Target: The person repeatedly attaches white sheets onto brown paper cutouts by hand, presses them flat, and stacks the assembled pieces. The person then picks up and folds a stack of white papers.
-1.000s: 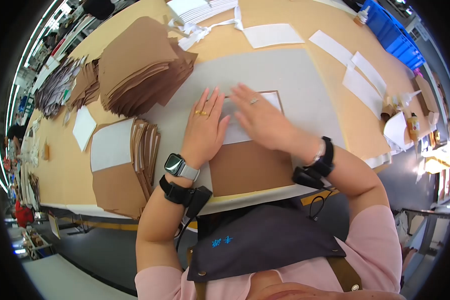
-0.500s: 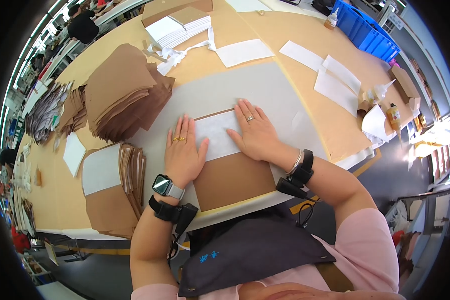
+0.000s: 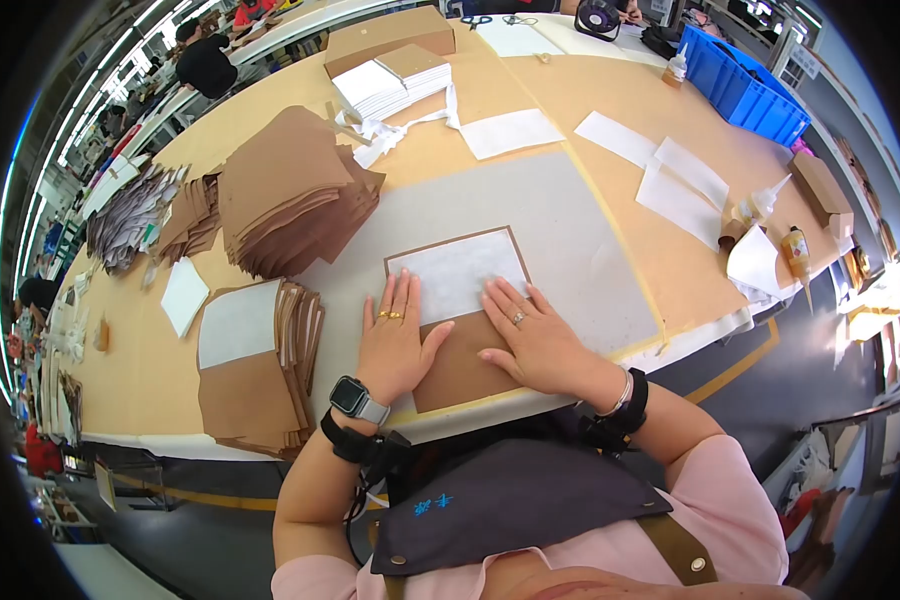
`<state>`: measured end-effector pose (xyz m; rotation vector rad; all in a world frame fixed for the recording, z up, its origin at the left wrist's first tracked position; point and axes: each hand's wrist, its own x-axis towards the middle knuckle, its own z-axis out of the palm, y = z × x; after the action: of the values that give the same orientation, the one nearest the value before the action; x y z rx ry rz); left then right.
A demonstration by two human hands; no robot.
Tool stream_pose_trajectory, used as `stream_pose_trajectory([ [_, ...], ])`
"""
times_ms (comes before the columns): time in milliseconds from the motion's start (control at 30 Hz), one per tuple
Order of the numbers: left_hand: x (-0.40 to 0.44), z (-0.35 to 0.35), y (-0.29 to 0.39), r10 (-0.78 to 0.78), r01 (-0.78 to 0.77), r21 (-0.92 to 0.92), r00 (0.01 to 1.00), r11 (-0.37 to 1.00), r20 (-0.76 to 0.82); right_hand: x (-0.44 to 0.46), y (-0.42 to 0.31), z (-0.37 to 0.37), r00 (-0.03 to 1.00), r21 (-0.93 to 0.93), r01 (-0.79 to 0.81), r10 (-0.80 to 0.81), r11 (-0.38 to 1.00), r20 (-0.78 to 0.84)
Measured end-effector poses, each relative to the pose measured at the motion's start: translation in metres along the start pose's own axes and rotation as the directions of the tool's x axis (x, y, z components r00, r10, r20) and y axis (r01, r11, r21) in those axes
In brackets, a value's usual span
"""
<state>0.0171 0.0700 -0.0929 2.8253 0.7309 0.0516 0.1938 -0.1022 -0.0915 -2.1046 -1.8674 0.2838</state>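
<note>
A brown leather-like sheet (image 3: 460, 365) lies on the grey mat (image 3: 560, 220) in front of me. A white rectangular sheet (image 3: 460, 275) covers its far half, leaving a narrow brown border at the top. My left hand (image 3: 398, 340) lies flat on the left side, fingertips on the white sheet's lower left corner. On the right side, my right hand (image 3: 530, 340) is spread across the brown sheet, its fingertips on the edge of the white one. Both hands have their fingers stretched out and hold nothing.
To the left stand a tall pile of brown sheets (image 3: 285, 190) and a stack of brown pieces with white panels (image 3: 255, 370). White sheets (image 3: 670, 190), glue bottles (image 3: 795, 250) and a blue crate (image 3: 740, 85) are on the right. A cardboard box (image 3: 390, 42) stands at the back.
Both hands have slid toward me down the sheets, uncovering more of the white sheet's far part. The camera view has shifted a little.
</note>
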Motion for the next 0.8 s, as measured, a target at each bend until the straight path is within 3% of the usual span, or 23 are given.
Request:
stream_pose_trajectory([
  [67,0.0,0.002,-0.004,-0.009,0.009,-0.024,1.0,1.0,0.005,-0.004,0.003,0.001,1.0,-0.038,-0.003,0.004,0.999,0.016],
  [100,-0.001,0.004,-0.009,-0.02,0.02,-0.025,1.0,0.999,0.012,-0.006,0.009,-0.003,0.997,-0.077,-0.079,0.079,0.994,-0.009],
  [133,-0.002,0.007,-0.016,-0.046,0.039,-0.119,0.997,0.992,-0.057,-0.011,0.012,-0.005,0.988,-0.113,-0.154,0.152,0.982,-0.03],
  [200,-0.015,0.009,-0.027,-0.062,-0.015,-0.331,0.973,0.943,-0.222,-0.024,0.012,-0.003,0.991,-0.134,-0.125,0.118,0.983,-0.059],
  [233,-0.024,0.009,-0.031,-0.083,0.006,-0.332,0.972,0.943,-0.22,-0.028,0.011,-0.003,0.991,-0.163,-0.102,0.085,0.981,-0.105],
  [267,-0.037,0.001,-0.027,-0.159,0.034,-0.496,0.964,0.868,-0.213,-0.031,0.004,-0.004,0.994,-0.156,-0.078,0.064,0.985,-0.089],
  [300,-0.051,-0.005,-0.025,-0.235,0.056,-0.64,0.952,0.766,-0.197,-0.034,-0.006,-0.006,0.992,-0.047,0.074,-0.078,0.996,-0.101],
  [333,-0.064,-0.006,-0.023,-0.267,0.085,-0.635,0.944,0.767,-0.196,-0.035,-0.014,-0.004,0.968,0.064,0.227,-0.218,0.972,-0.128],
  [400,-0.086,-0.009,-0.017,-0.401,0.154,-0.868,0.914,0.473,-0.057,-0.031,-0.018,0.005,0.948,0.063,0.294,-0.282,0.954,-0.149],
  [433,-0.093,-0.014,-0.012,-0.425,0.16,-0.865,0.903,0.476,-0.067,-0.029,-0.018,0.007,0.933,0.043,0.327,-0.314,0.944,-0.177],
  [500,-0.104,-0.024,0.0,-0.437,0.2,-0.975,0.888,0.092,0.141,-0.023,-0.015,0.013,0.902,0.012,0.355,-0.34,0.935,-0.266],
  [533,-0.107,-0.024,0.004,-0.458,0.195,-0.976,0.879,0.094,0.131,-0.021,-0.015,0.015,0.873,-0.021,0.353,-0.337,0.935,-0.351],
  [567,-0.108,-0.023,0.008,-0.443,0.183,-0.982,0.878,-0.036,0.18,-0.018,-0.016,0.015,0.866,-0.017,0.376,-0.358,0.927,-0.349],
  [600,-0.109,-0.023,0.012,-0.422,0.169,-0.971,0.878,-0.167,0.225,-0.016,-0.018,0.014,0.867,0.069,0.354,-0.3,0.933,-0.397],
  [633,-0.109,-0.025,0.016,-0.443,0.159,-0.973,0.87,-0.167,0.218,-0.014,-0.021,0.014,0.868,0.156,0.332,-0.236,0.93,-0.437],
  [667,-0.106,-0.028,0.02,-0.363,0.19,-0.943,0.887,-0.275,0.285,-0.015,-0.025,0.009,0.864,0.159,0.352,-0.255,0.922,-0.434],
  [700,-0.102,-0.031,0.023,-0.275,0.22,-0.9,0.901,-0.376,0.335,-0.016,-0.031,-0.002,0.902,0.333,0.309,-0.163,0.891,-0.401],
  [733,-0.095,-0.034,0.025,-0.298,0.191,-0.905,0.901,-0.379,0.315,-0.016,-0.036,-0.012,0.934,0.49,0.259,-0.087,0.832,-0.347],
  [800,-0.084,-0.042,0.025,-0.097,0.328,-0.785,0.894,-0.525,0.438,-0.019,-0.039,-0.028,0.896,0.404,0.399,-0.256,0.823,-0.364],
])
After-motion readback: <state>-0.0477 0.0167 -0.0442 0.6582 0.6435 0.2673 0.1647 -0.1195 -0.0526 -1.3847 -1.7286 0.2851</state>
